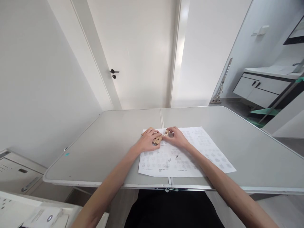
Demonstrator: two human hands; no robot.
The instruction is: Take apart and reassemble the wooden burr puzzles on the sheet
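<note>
Gripping left hand (147, 141): closed round wooden blocks (157, 139);
Pinching right hand (177, 138): closed on wooden piece (166, 132);
Wood: likely light, stiff; I'd take flat sides

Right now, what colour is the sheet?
The sheet is white with grey print, seen in the head view.

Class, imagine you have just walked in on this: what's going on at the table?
Someone is handling small wooden pieces with both bare hands. The left hand is curled over some wooden pieces, while the fingers of the right hand hold a smaller piece close beside them. Both hands are over a printed sheet on a grey table. Whether the pieces touch or fit together is too small to tell.
</note>
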